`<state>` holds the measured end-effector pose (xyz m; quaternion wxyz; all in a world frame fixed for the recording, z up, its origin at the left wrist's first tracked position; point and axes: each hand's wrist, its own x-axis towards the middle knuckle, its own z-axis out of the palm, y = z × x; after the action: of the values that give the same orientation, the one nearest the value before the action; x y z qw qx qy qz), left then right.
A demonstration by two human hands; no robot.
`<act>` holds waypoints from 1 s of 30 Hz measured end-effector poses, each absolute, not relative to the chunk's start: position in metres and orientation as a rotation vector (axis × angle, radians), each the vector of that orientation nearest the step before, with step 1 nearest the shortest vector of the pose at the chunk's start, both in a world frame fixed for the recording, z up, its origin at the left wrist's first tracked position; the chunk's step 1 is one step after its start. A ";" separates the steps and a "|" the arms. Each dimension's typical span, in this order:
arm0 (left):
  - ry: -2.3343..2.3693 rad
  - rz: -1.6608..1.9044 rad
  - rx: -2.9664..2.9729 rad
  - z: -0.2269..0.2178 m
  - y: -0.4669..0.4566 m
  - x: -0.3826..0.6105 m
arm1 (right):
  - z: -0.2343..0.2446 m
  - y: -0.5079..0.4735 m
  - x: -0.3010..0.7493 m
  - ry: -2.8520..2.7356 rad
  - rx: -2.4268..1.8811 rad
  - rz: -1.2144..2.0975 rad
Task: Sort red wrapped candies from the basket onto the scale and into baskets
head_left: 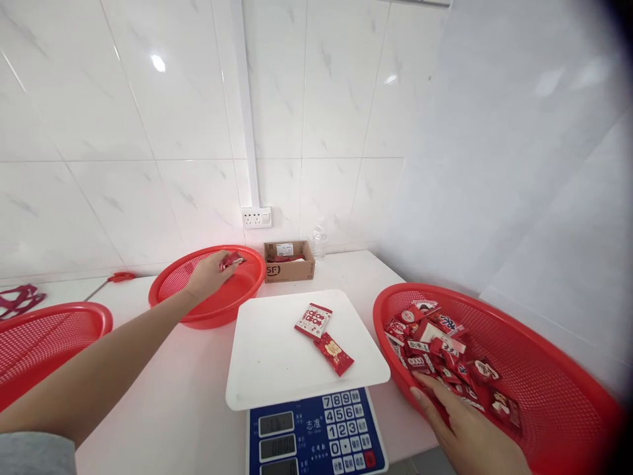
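Facing me: black "SF" on front of cardboard box (297,270). Nearer, white "志准" on blue panel of scale (316,442). Keys (343,429) to its right read, top to bottom, 7 8 9, 4 5 6, 1 2 3, then 0 and dot. Digits on displays (277,448) too dim for me to read surely. Red characters on white packet (314,321), gold marking on red packet (335,354), print on packet in my grip (232,261): unclear.
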<state>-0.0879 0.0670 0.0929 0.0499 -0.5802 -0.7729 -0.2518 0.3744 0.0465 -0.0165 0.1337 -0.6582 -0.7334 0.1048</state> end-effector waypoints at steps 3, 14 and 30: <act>-2.423 -0.631 -1.745 0.094 0.072 -0.107 | -0.018 0.046 0.374 -2.138 -1.894 0.304; -1.897 -0.172 -2.734 0.046 0.071 0.038 | -0.011 0.044 0.372 -2.133 -1.995 0.325; -1.549 -0.291 -2.783 0.016 0.083 0.102 | -0.011 0.042 0.372 -2.104 -1.898 0.288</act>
<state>0.1024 0.0828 0.0157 -0.0286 -0.8698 -0.4841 -0.0909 0.3724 0.0420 -0.0114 0.1462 -0.6592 -0.7308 0.1000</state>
